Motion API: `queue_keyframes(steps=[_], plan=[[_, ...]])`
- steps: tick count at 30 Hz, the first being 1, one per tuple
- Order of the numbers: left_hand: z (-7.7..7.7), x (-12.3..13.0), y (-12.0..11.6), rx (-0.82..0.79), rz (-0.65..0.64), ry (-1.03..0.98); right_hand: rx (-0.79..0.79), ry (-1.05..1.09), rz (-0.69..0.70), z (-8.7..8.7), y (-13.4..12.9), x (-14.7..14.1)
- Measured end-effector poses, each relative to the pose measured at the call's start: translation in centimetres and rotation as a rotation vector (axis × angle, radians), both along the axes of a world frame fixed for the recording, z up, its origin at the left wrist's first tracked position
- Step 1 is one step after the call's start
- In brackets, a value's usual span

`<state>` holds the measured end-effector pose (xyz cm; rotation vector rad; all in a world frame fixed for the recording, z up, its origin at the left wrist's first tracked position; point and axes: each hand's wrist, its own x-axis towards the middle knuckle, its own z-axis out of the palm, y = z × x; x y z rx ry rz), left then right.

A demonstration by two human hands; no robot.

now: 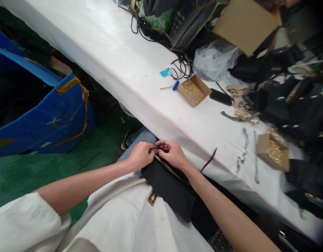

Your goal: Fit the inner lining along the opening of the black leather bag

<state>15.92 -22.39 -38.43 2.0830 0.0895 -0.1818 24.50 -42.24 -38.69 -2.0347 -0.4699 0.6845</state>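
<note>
A black handbag (169, 185) lies across my lap, its gold clasp (152, 198) hanging out toward my shirt. At the bag's far end, my left hand (143, 154) is closed in a pinch. My right hand (173, 154) meets it there with curled fingers, thumb and forefinger closed on the same end. A small dark piece with a bit of metal (157, 148) shows between the fingertips, too small to make out. A pale edge runs along the bag's opening below my right hand.
On the white-covered table (119, 66) stand a box of small gold parts (193, 90) and another such box (273, 150). Black bags (295, 98) and a clear plastic bag (216, 59) crowd the far side. To the left sits a large blue bin (46, 115) on green floor.
</note>
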Motion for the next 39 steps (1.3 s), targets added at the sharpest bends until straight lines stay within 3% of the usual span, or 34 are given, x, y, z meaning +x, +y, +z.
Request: queue_keyframes(steps=[5,17,22,27,32,39], plan=[[-0.6,-0.2,-0.6,0.039,0.056,0.026,0.000,0.003,0.016,-0.2,0.1,0.2],[-2.3,0.0,-0.7,-0.241,0.194,0.063,-0.048,-0.021,-0.084,0.3,0.7,-1.4],[-2.3,0.2,-0.6,-0.233,0.183,0.073,-0.089,-0.107,-0.148,1.6,1.2,-2.8],[-2.3,0.1,-0.7,-0.280,0.183,0.091,-0.238,-0.303,-0.032,2.9,1.3,-3.2],[-2.7,-0.2,-0.9,-0.335,0.182,0.135,-0.209,-0.300,0.005,2.6,1.2,-3.1],[-2.6,0.5,-0.2,-0.287,0.123,0.131,-0.146,-0.144,-0.044,1.8,1.0,-2.6]])
